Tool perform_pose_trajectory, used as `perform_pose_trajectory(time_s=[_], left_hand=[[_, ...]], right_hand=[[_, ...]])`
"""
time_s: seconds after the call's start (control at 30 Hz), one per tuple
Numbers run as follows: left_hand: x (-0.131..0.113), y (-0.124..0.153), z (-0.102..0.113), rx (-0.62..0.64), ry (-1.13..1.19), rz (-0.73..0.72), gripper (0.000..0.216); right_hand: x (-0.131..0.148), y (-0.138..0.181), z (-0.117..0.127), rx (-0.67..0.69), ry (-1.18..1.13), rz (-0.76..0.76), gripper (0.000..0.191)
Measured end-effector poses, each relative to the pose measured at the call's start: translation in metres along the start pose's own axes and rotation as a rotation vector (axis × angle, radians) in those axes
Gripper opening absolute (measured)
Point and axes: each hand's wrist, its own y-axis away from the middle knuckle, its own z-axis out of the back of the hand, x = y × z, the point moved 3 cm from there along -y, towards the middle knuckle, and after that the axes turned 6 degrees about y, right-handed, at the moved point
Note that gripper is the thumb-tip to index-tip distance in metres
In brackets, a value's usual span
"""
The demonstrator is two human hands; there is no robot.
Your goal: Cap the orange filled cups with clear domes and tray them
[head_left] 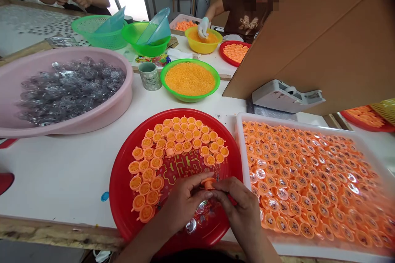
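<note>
Over the near part of a round red tray [119,181], both hands hold one small orange plastic cup [209,183]. My left hand [183,197] pinches it from the left, thumb and forefinger closed on it. From the right, the fingertips of my right hand [239,199] close on the same cup. On the tray stand several like orange cups [149,173] with yellow-orange grains inside, in a curved band along the left and far sides. Below my hands lie a few clear, shiny domed pieces [191,225], partly hidden by my fingers.
At right, a white tray [242,131] holds rows of orange pieces with clear tops. A pink tub [129,78] of clear domes stands left. Beyond are a green bowl [189,80] of grains, a mug [149,77], a tape dispenser [284,98] and cardboard [311,37]. Two people work opposite.
</note>
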Motion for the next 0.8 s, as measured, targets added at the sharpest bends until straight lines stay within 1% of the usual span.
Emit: perform_pose_trajectory(time_s=[0.07, 0.1, 0.2, 0.3, 0.4, 0.5, 0.63, 0.8], left_hand=[[-0.001, 0.0, -0.002, 0.015, 0.09, 0.035, 0.043], [-0.001, 0.0, -0.003, 0.017, 0.153, 0.058, 0.044], [-0.002, -0.001, -0.005, 0.019, 0.371, 0.146, 0.038], [0.002, -0.003, -0.007, -0.005, 0.522, 0.248, 0.028], [0.01, -0.005, -0.008, -0.032, 0.569, 0.349, 0.025], [0.015, -0.004, -0.009, -0.005, 0.569, 0.415, 0.029], [0.015, -0.004, -0.01, 0.029, 0.566, 0.448, 0.034], [0.013, -0.002, -0.01, 0.038, 0.591, 0.479, 0.037]], right_hand=[[0.002, -0.001, 0.0, 0.021, -0.01, 0.04, 0.022], [0.003, -0.002, 0.0, 0.031, -0.024, 0.034, 0.024], [0.001, -0.007, -0.001, 0.038, -0.068, -0.067, 0.024], [-0.002, -0.011, -0.002, 0.066, -0.099, -0.152, 0.017], [-0.005, -0.013, -0.003, 0.105, -0.1, -0.194, 0.015], [-0.01, -0.014, -0.003, 0.103, -0.085, -0.267, 0.016], [-0.015, -0.013, -0.005, 0.121, -0.126, -0.347, 0.017], [-0.014, -0.011, -0.004, 0.126, -0.16, -0.389, 0.018]])
